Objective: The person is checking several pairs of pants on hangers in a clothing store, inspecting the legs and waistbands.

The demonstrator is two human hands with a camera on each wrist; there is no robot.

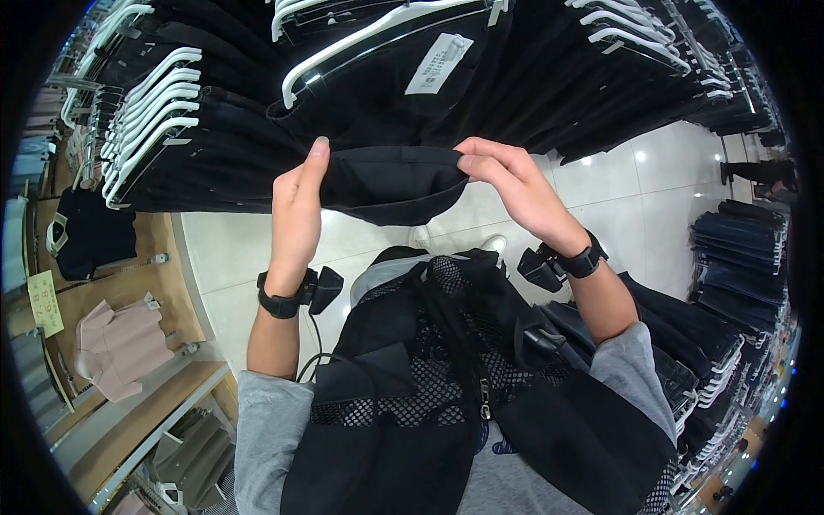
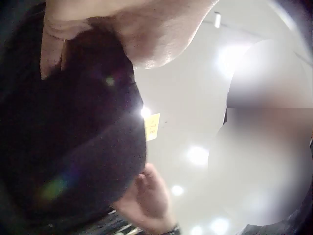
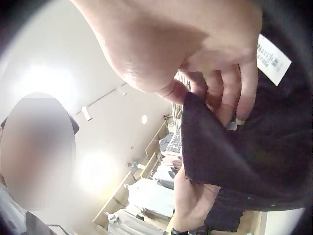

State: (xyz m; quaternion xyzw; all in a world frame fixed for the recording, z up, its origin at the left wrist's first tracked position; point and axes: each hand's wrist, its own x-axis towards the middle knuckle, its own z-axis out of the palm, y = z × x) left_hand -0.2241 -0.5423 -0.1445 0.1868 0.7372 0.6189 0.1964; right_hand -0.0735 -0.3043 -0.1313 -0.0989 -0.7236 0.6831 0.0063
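Note:
Both hands hold a black garment [image 1: 395, 206] in front of the body, its folded edge spread so that an opening faces up. My left hand [image 1: 296, 210] grips its left end, thumb pointing up and the other fingers mostly hidden behind the cloth. At the other end my right hand [image 1: 524, 184] pinches the corner between thumb and fingers; the right wrist view shows the fingers [image 3: 230, 93] bent over the cloth. Just behind, a white hanger [image 1: 360, 43] carries dark cloth with a white printed tag [image 1: 439, 64]. The held garment overlaps that cloth in the head view.
White hangers [image 1: 163, 103] with dark garments crowd the rack to the left, and more hang at the upper right. Wooden shelving [image 1: 154, 318] with a pink top [image 1: 124, 343] stands at left. Dark folded-looking clothes [image 1: 734, 249] fill another rack at right. Below lies a pale tiled floor [image 1: 232, 249].

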